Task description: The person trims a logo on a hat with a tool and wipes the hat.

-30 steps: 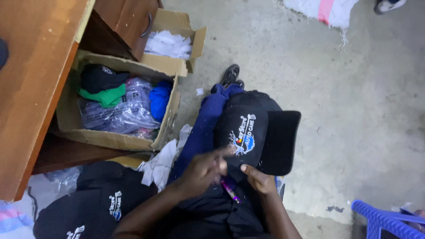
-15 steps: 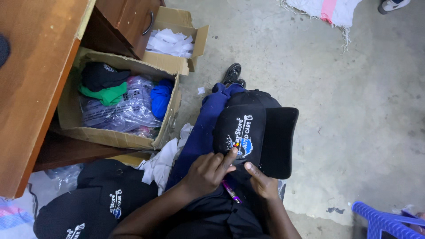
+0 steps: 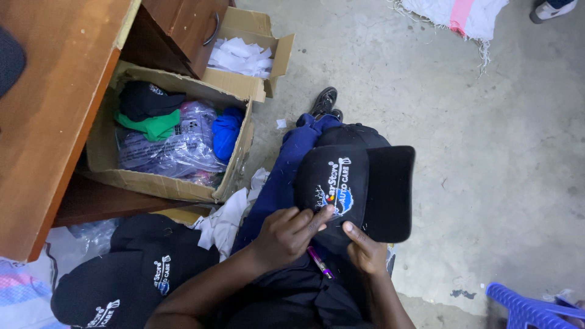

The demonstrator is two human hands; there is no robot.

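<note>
Change since earlier: left hand (image 3: 286,234) slid up from the pen onto the cap front; cap sits a little nearer; right hand hardly shifted.
Left hand: half closed, fingertips (image 3: 323,214) pressed on the embroidered front panel of the black fabric baseball cap (image 3: 356,186); no full grasp visible.
Right hand (image 3: 365,250): curled, holds the cap's lower edge, thumb on top.
Cap: on the lap, over the blue trouser knee, flat brim pointing right.
Thin pink-purple pen (image 3: 319,262): on the lap between both hands, just below the cap.
Pile of black caps with white embroidery (image 3: 131,277): on the floor, left of the lap.
Open brown cardboard box (image 3: 177,186): beyond the pile, under the wooden desk (image 3: 55,116); holds green, blue, black cloth and clear plastic bags.
Smaller cardboard box (image 3: 268,45): farther back, white scraps inside.
</note>
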